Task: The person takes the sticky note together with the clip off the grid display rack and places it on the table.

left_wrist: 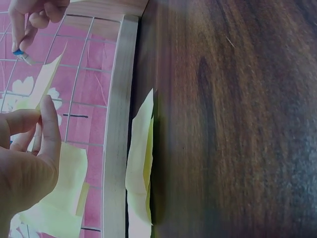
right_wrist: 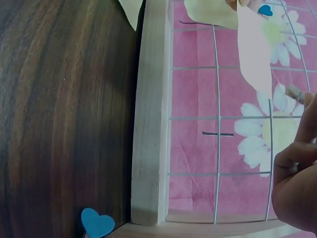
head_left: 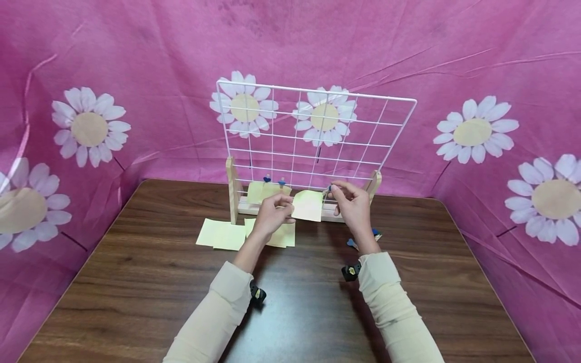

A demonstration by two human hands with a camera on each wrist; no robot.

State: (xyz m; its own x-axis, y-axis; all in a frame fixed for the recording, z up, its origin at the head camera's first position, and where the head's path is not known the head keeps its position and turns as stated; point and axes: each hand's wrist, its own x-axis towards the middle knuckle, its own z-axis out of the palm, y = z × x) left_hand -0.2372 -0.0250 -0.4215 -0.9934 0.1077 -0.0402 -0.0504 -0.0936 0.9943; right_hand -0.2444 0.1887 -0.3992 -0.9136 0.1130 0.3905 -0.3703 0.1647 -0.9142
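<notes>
My left hand (head_left: 272,217) pinches a pale yellow paper note (head_left: 307,205) by its left edge, holding it up in front of a white wire grid (head_left: 295,139). Between the thumb and fingers of my right hand (head_left: 355,207) is a small wooden clothespin (right_wrist: 294,93) with a blue ornament. In the left wrist view, the clothespin's tip stands a little apart from the note. Further left on the grid hang yellow notes (head_left: 256,192), with a blue heart clothespin (head_left: 267,179) and another blue-topped clothespin (head_left: 282,181) at their top edge.
The grid stands in a wooden base with two uprights (head_left: 233,194) on a brown table (head_left: 299,317). Loose yellow notes (head_left: 222,235) lie at its front left. More blue-topped clothespins (head_left: 351,243) lie beside my right wrist. A pink flowered cloth (head_left: 177,101) surrounds the table.
</notes>
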